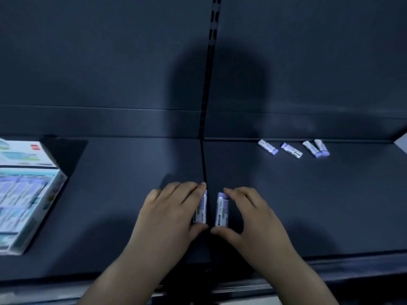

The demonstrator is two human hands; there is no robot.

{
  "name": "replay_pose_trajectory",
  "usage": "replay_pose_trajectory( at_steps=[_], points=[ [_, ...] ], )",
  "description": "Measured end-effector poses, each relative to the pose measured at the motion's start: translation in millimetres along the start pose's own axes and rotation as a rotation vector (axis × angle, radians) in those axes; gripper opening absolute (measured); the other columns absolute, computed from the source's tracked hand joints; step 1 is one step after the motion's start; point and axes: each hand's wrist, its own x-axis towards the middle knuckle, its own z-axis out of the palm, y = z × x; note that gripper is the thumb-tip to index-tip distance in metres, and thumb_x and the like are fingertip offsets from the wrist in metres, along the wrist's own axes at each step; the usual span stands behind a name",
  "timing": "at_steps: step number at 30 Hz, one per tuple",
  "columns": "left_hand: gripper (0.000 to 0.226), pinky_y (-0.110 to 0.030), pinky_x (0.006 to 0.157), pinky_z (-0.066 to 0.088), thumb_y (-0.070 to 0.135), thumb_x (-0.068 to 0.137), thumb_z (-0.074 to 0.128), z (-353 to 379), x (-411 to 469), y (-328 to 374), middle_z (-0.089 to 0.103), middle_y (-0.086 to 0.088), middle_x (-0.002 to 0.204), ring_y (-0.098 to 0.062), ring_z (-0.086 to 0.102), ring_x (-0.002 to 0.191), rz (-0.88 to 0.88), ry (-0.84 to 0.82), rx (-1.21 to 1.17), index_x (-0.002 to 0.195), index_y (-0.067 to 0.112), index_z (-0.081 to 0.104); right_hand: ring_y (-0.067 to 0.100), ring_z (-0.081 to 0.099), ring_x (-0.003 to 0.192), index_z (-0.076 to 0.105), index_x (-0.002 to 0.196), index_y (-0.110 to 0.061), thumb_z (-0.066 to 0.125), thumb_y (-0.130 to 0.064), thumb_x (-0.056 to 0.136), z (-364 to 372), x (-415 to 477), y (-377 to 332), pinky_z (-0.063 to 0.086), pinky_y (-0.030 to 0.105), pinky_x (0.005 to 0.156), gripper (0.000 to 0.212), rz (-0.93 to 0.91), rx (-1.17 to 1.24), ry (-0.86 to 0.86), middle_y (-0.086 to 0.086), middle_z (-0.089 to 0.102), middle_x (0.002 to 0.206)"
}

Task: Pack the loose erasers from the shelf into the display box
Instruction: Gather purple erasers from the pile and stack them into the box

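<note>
My left hand (pixel 170 209) pinches a white-and-purple eraser (pixel 202 209) between fingertips and thumb, flat on the dark shelf (pixel 123 183). Just right of the shelf seam, my right hand (pixel 248 214) grips a second eraser (pixel 222 209) the same way. Both erasers lie lengthwise, side by side, a few centimetres apart. Several loose erasers (pixel 291 150) lie in a row at the back right of the shelf. The display box (pixel 26 194) stands at the far left, its open tray holding rows of erasers, its printed lid up behind.
A black slotted upright (pixel 210 69) runs down the dark back panel and meets the seam (pixel 203 164) between two shelf boards. The shelf's front lip (pixel 330 267) crosses below my wrists. A pale corner (pixel 400 142) shows at the far right.
</note>
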Motion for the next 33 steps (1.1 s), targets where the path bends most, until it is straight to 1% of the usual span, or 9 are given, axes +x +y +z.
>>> replay_pose_trajectory(
  at_steps=[5, 10, 15, 18, 21, 24, 27, 31, 33],
  points=[
    [0.082, -0.027, 0.074, 0.028, 0.046, 0.044, 0.086, -7, -17, -6, 0.066, 0.004, 0.104, -0.013, 0.047, 0.097, -0.068, -0.008, 0.012, 0.117, 0.016, 0.065, 0.001, 0.040, 0.116, 0.038, 0.136, -0.036, 0.068, -0.055, 0.070, 3, -4, -3, 0.038, 0.021, 0.097, 0.075, -0.021, 0.019, -0.047, -0.023, 0.033, 0.125],
    [0.080, -0.029, 0.073, 0.028, 0.046, 0.046, 0.087, -21, -38, -10, 0.067, 0.003, 0.105, -0.014, 0.045, 0.097, -0.123, -0.039, 0.036, 0.116, 0.016, 0.066, -0.007, 0.037, 0.104, 0.046, 0.131, -0.032, 0.073, -0.051, 0.065, 10, -5, -4, 0.032, 0.015, 0.088, 0.073, -0.035, 0.099, -0.045, -0.030, 0.029, 0.111],
    [0.068, -0.029, 0.076, 0.030, 0.051, 0.057, 0.067, -38, -61, -28, 0.066, 0.005, 0.105, -0.014, 0.047, 0.098, -0.146, -0.002, 0.052, 0.116, 0.018, 0.065, -0.003, 0.042, 0.105, 0.048, 0.129, -0.031, 0.075, -0.050, 0.064, 22, -6, -27, 0.034, 0.017, 0.088, 0.073, -0.050, 0.126, -0.049, -0.030, 0.030, 0.109],
    [0.069, -0.029, 0.079, 0.031, 0.052, 0.057, 0.064, -49, -77, -49, 0.065, 0.005, 0.106, -0.014, 0.047, 0.098, -0.152, 0.015, 0.057, 0.117, 0.018, 0.064, -0.004, 0.041, 0.105, 0.046, 0.130, -0.034, 0.072, -0.053, 0.063, 36, -4, -52, 0.034, 0.018, 0.089, 0.075, -0.086, 0.117, -0.063, -0.033, 0.027, 0.108],
    [0.069, -0.030, 0.078, 0.031, 0.052, 0.056, 0.065, -59, -90, -82, 0.066, 0.005, 0.106, -0.014, 0.048, 0.098, -0.137, 0.012, 0.057, 0.116, 0.018, 0.065, -0.005, 0.039, 0.109, 0.044, 0.131, -0.037, 0.070, -0.057, 0.062, 51, 1, -83, 0.033, 0.016, 0.090, 0.076, -0.111, 0.114, -0.070, -0.037, 0.028, 0.108],
    [0.074, -0.031, 0.077, 0.031, 0.049, 0.051, 0.081, -73, -104, -130, 0.066, 0.005, 0.105, -0.014, 0.047, 0.097, -0.130, 0.014, 0.029, 0.115, 0.016, 0.065, -0.011, 0.033, 0.109, 0.041, 0.132, -0.041, 0.069, -0.060, 0.062, 71, 7, -123, 0.030, 0.013, 0.087, 0.077, -0.082, 0.109, -0.069, -0.045, 0.023, 0.116],
    [0.080, -0.031, 0.077, 0.031, 0.048, 0.044, 0.087, -85, -117, -181, 0.066, 0.005, 0.103, -0.013, 0.047, 0.096, -0.133, 0.016, 0.009, 0.114, 0.016, 0.066, -0.010, 0.033, 0.112, 0.039, 0.132, -0.044, 0.068, -0.063, 0.062, 92, 16, -166, 0.031, 0.013, 0.087, 0.079, -0.061, 0.096, -0.093, -0.041, 0.023, 0.118],
    [0.071, -0.030, 0.075, 0.029, 0.054, 0.049, 0.074, -92, -129, -240, 0.068, 0.006, 0.100, -0.013, 0.046, 0.096, -0.118, 0.000, 0.010, 0.109, 0.018, 0.068, -0.014, 0.026, 0.110, 0.043, 0.132, -0.041, 0.049, -0.077, 0.056, 123, 32, -214, 0.029, 0.016, 0.089, 0.085, -0.093, 0.049, -0.039, -0.035, 0.024, 0.114],
    [0.071, -0.031, 0.073, 0.029, 0.058, 0.050, 0.062, -93, -132, -259, 0.068, 0.007, 0.098, -0.013, 0.046, 0.095, -0.087, -0.036, 0.025, 0.109, 0.018, 0.069, -0.008, 0.032, 0.109, 0.050, 0.128, -0.035, 0.047, -0.076, 0.056, 138, 40, -231, 0.033, 0.019, 0.088, 0.082, -0.102, 0.002, 0.034, -0.032, 0.026, 0.111]
  ],
)
